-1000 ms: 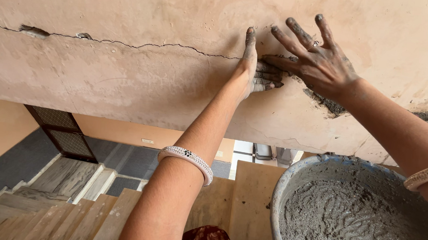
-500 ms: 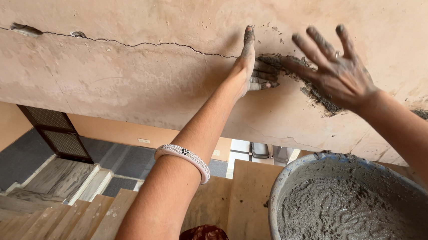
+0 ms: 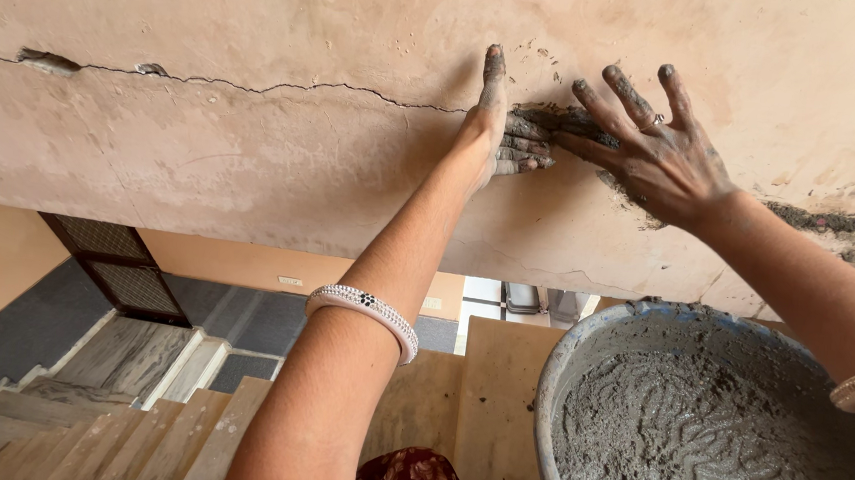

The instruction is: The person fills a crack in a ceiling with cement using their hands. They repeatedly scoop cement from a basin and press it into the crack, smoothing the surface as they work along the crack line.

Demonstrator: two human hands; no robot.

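A long thin crack point(image 3: 258, 86) runs across the pinkish plaster wall point(image 3: 253, 158). My left hand point(image 3: 501, 120) presses edge-on against the wall at the crack's right end, fingers curled and smeared with grey mortar. My right hand point(image 3: 650, 145) lies flat on the wall just right of it, fingers spread, pushing a dab of wet grey mortar point(image 3: 556, 119) into the crack between the two hands. Both wrists wear bangles. A streak of fresh mortar point(image 3: 849, 234) covers the wall further right.
A round metal pan point(image 3: 550, 379) full of wet grey mortar sits at the lower right, under my right forearm. Below the wall a stone staircase point(image 3: 86, 397) goes down at the lower left, next to a dark metal grille point(image 3: 115, 268).
My right hand has drawn back to the left across the wall, smearing mortar toward my left hand. My left hand has stayed at the crack.
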